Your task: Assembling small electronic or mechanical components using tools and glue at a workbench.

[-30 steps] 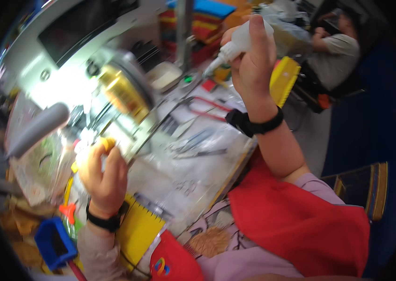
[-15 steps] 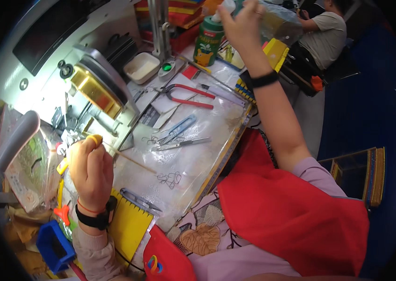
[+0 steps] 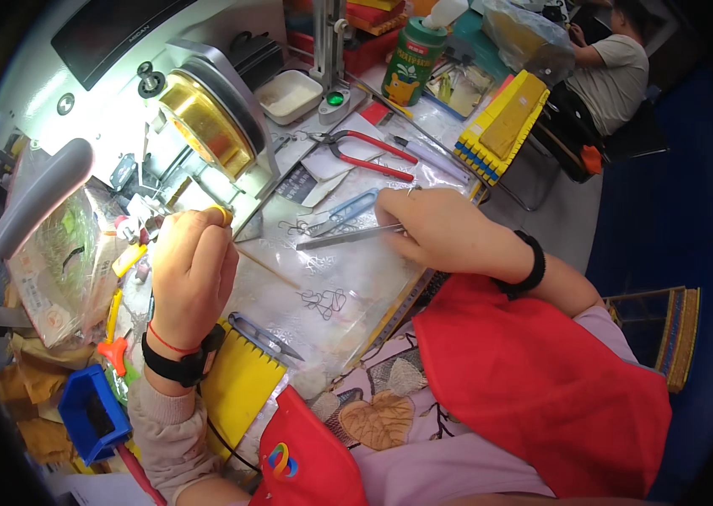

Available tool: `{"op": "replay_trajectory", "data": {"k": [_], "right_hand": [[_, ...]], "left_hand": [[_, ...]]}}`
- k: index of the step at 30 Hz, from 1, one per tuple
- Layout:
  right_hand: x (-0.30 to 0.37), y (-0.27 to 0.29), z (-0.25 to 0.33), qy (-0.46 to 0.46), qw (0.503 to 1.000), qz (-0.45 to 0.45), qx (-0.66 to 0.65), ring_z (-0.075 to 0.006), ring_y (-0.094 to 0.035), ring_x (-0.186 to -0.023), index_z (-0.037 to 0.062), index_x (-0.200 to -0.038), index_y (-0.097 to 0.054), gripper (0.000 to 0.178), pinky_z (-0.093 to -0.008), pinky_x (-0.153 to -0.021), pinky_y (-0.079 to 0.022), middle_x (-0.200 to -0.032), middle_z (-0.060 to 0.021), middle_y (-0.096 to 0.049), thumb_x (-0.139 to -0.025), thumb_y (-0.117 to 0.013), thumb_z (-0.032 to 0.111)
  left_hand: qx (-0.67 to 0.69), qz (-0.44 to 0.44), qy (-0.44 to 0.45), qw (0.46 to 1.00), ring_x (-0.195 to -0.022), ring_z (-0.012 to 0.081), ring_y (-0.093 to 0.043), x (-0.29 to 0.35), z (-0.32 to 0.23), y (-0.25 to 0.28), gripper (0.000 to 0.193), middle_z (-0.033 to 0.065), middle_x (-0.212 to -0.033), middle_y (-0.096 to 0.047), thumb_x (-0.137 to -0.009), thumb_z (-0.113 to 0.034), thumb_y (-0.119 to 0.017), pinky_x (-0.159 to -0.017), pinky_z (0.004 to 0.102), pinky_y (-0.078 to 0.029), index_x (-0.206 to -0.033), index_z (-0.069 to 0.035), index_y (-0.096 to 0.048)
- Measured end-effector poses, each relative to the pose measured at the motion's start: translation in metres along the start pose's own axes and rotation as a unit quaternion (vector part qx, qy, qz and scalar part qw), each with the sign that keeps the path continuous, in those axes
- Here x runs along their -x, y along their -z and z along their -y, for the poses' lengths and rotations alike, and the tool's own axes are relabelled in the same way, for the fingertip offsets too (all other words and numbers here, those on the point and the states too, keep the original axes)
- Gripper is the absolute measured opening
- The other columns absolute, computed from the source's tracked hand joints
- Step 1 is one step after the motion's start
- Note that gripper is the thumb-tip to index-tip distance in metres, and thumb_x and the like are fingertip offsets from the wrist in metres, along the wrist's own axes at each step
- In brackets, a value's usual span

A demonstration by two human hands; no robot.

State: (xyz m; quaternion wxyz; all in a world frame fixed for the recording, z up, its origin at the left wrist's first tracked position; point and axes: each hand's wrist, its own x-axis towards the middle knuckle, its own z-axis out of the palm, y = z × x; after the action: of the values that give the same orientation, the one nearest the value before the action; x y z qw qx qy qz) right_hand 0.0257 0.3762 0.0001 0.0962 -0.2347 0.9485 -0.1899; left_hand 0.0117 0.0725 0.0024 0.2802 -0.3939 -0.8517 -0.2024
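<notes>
My left hand point(image 3: 194, 270) is closed beside the lit machine, a yellow cover point(image 3: 221, 215) on one fingertip; what it pinches is hidden. A gold-coloured spool point(image 3: 205, 126) is mounted on that machine just above the hand. From near these fingers a thin brown stick point(image 3: 268, 266) slants across the worktop. My right hand point(image 3: 445, 228) has its fingers closed on one end of silver tweezers point(image 3: 344, 238), whose other end points left, low over the table. Next to the tweezers lie light-blue scissors point(image 3: 341, 215). Several thin dark wire loops point(image 3: 323, 302) rest nearer me.
Red-handled pliers point(image 3: 373, 156) and a white dish point(image 3: 289, 94) lie farther back, near a green bottle point(image 3: 413, 63) with a white top. Yellow racks point(image 3: 500, 122) stand at the right. Grey dividers point(image 3: 264, 336) lie by a yellow board point(image 3: 238, 384). Another person point(image 3: 610, 80) sits far right.
My right hand has come down from the top of the green bottle to the tweezers and closed on them. My left hand stays closed by the machine. The whole view has shifted slightly.
</notes>
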Motion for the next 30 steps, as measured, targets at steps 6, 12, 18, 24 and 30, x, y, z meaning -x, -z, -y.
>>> {"op": "replay_trajectory", "data": {"k": [6, 12, 18, 24, 30], "right_hand": [[-0.036, 0.001, 0.035, 0.160, 0.945, -0.064, -0.279, -0.0229, -0.064, -0.078, 0.0045, -0.097, -0.059, 0.018, -0.0334, -0.068, -0.049, -0.087, -0.0095, -0.064, -0.083, -0.069, 0.010], [-0.068, -0.015, 0.036, 0.217, 0.961, -0.053, -0.162, -0.0280, -0.062, -0.083, 0.0034, -0.095, -0.062, 0.012, -0.0366, -0.075, -0.048, -0.088, -0.0113, -0.064, -0.085, -0.067, 0.008], [-0.083, 0.003, 0.060, 0.413, 0.826, -0.353, -0.152, -0.0266, -0.061, -0.076, 0.0052, -0.095, -0.063, 0.018, -0.0353, -0.067, -0.048, -0.084, -0.0073, -0.063, -0.084, -0.072, 0.015], [-0.083, -0.005, 0.061, 0.415, 0.829, -0.361, -0.100, -0.0242, -0.060, -0.076, 0.0072, -0.098, -0.066, 0.027, -0.0345, -0.066, -0.047, -0.086, -0.0049, -0.065, -0.077, -0.079, 0.018], [-0.087, -0.005, 0.063, 0.428, 0.831, -0.342, -0.093, -0.0241, -0.060, -0.076, 0.0075, -0.098, -0.065, 0.026, -0.0348, -0.069, -0.047, -0.088, -0.0040, -0.064, -0.077, -0.078, 0.014]], "left_hand": [[0.036, -0.107, 0.093, 0.989, -0.081, 0.0300, -0.060, 0.008, -0.002, -0.005, 0.022, 0.0121, -0.090, -0.064, -0.072, 0.010, -0.070, -0.073, 0.0358, -0.048, -0.088, -0.002, -0.060], [0.070, -0.124, 0.157, 0.977, -0.083, 0.0248, -0.062, 0.005, -0.008, 0.002, 0.020, 0.0100, -0.092, -0.066, -0.072, 0.010, -0.071, -0.074, 0.0343, -0.048, -0.085, -0.003, -0.064], [0.063, -0.154, 0.123, 0.978, -0.103, 0.0292, -0.064, 0.001, -0.008, 0.000, 0.016, 0.0171, -0.112, -0.065, -0.072, 0.010, -0.072, -0.090, 0.0374, -0.048, -0.083, -0.001, -0.065], [0.069, -0.149, 0.128, 0.978, -0.119, 0.0359, -0.059, 0.004, -0.012, 0.003, 0.015, 0.0229, -0.125, -0.059, -0.073, 0.010, -0.071, -0.103, 0.0433, -0.044, -0.082, 0.000, -0.064], [0.040, -0.149, 0.117, 0.981, -0.121, 0.0370, -0.058, 0.005, -0.011, 0.002, 0.016, 0.0231, -0.128, -0.057, -0.071, 0.010, -0.072, -0.103, 0.0431, -0.044, -0.081, 0.000, -0.064]]}}
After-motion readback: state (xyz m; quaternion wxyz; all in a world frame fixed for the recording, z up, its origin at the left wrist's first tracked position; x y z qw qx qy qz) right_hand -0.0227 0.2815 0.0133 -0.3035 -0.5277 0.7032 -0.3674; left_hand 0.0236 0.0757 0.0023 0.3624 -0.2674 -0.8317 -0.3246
